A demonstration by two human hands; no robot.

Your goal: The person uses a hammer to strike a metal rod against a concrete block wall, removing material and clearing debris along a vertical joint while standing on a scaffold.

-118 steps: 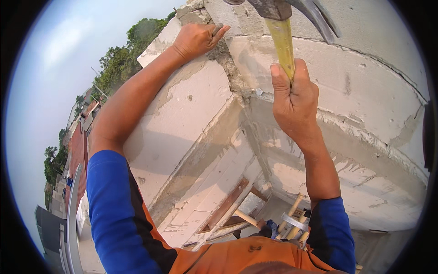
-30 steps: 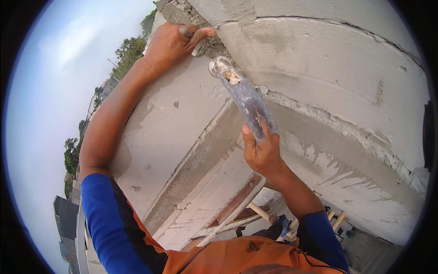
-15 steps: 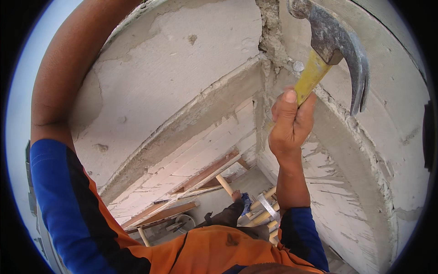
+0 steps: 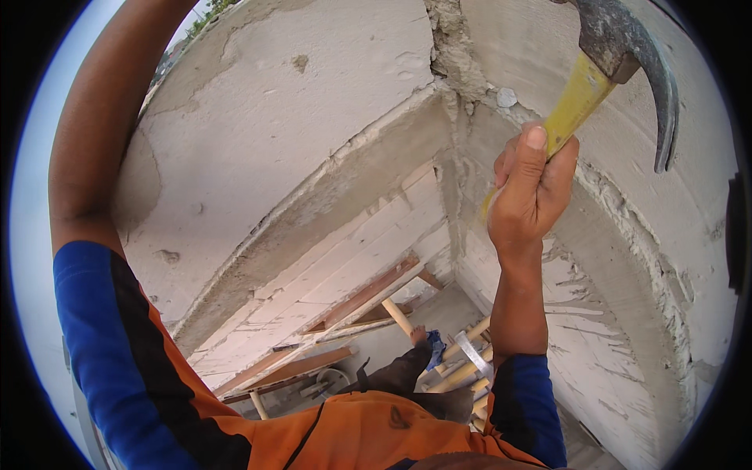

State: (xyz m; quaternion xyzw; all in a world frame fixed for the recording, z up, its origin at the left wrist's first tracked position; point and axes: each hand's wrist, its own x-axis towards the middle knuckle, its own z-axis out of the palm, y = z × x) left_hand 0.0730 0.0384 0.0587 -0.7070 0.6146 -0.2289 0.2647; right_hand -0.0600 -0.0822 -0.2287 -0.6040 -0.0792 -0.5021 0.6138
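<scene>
My right hand is closed around the yellow handle of a claw hammer, with the thumb pressed along it. The hammer's worn dark metal head tilts up and right, its curved claw pointing down at the right and its striking end cut off by the upper edge. Behind it is the right-hand plastered wall. My left arm reaches up along the left side, past the left wall; its hand lies beyond the picture's upper edge.
Both walls meet in a rough, crumbly corner joint, where a pale lump sticks out. A rough mortar ledge runs along the left wall. Far below are wooden boards, a bucket, bamboo poles and my bare foot.
My right hand has moved right and up with the hammer, so its head now partly leaves the view. The left arm has shifted slightly left; the view has shifted a little.
</scene>
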